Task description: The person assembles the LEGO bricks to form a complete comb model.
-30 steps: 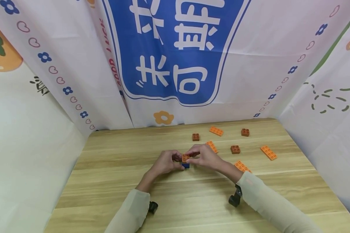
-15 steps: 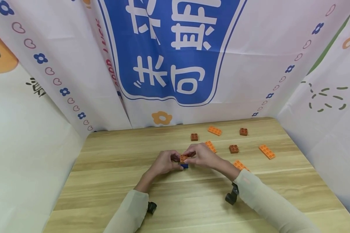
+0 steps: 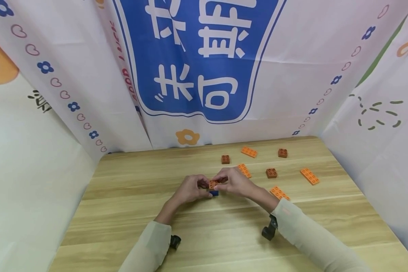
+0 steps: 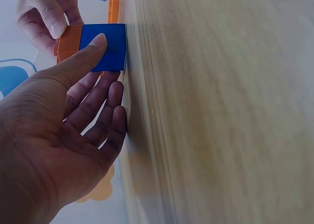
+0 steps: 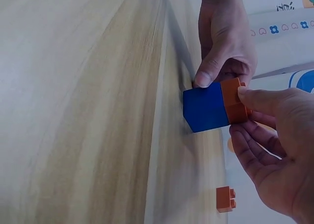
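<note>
At mid-table a reddish-brown toy building brick (image 3: 213, 184) sits directly on top of a blue block (image 5: 206, 109), their faces meeting in both wrist views. My left hand (image 3: 190, 189) pinches the blue block low down, thumb on its near face and fingers behind it. My right hand (image 3: 236, 182) holds the brown brick between thumb and fingers from the right. Studs show on the brown brick's top. In the left wrist view the blue block's underside is right at the tabletop (image 4: 206, 111).
Beyond and right of my hands lie loose brown bricks (image 3: 271, 173) and several flat orange bricks (image 3: 309, 176). One orange brick (image 3: 280, 193) lies close by my right forearm. A printed cloth (image 3: 275, 94) hangs along the table's back edge.
The head view has shifted slightly, so everything appears a little further left. Both hands keep their hold on the stacked brick and block.
</note>
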{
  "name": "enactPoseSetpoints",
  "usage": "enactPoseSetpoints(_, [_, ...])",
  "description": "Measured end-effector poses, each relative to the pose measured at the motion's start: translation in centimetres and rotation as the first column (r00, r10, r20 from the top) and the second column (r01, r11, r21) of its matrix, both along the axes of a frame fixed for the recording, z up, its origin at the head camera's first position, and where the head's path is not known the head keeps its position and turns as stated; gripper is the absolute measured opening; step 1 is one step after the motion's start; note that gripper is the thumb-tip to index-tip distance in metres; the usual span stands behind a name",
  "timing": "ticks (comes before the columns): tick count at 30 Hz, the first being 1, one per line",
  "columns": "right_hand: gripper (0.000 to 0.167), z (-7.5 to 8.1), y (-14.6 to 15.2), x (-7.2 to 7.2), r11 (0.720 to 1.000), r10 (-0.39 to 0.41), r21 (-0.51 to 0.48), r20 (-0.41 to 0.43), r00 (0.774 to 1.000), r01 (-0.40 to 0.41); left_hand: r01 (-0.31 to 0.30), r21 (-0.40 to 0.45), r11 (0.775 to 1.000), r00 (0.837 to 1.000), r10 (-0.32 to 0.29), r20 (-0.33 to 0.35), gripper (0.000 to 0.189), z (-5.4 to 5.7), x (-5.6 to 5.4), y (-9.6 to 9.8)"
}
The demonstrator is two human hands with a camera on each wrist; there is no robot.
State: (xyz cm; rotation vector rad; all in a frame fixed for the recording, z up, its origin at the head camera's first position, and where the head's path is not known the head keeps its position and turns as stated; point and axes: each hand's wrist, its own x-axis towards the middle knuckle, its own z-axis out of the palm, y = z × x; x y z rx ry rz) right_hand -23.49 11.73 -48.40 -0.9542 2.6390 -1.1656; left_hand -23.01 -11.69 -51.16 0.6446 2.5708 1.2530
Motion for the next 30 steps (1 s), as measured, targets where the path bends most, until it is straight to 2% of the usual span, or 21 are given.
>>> enactPoseSetpoints(16, [0.027, -1.2, -0.1, 0.7, 0.99, -0.089, -0.102, 0.065, 0.994, 0.096, 0.033, 0.058, 0.998, 0.999, -0.032, -0.022, 0.026, 0.1, 0.4, -0.2])
enactPoseSetpoints(23, [0.032, -1.7, 0.1, 0.9, 0.987, -0.063, -0.143, 0.08, 0.995, 0.074, 0.031, 0.069, 0.997, 0.999, -0.029, -0.031, 0.026, 0.1, 0.4, -0.2])
enactPoseSetpoints(30, [0.034, -2.1, 1.2, 1.1, 0.991, -0.06, -0.119, 0.045, 0.997, 0.065, 0.011, 0.067, 0.998, 0.999, -0.008, -0.035, 0.027, 0.1, 0.5, -0.1])
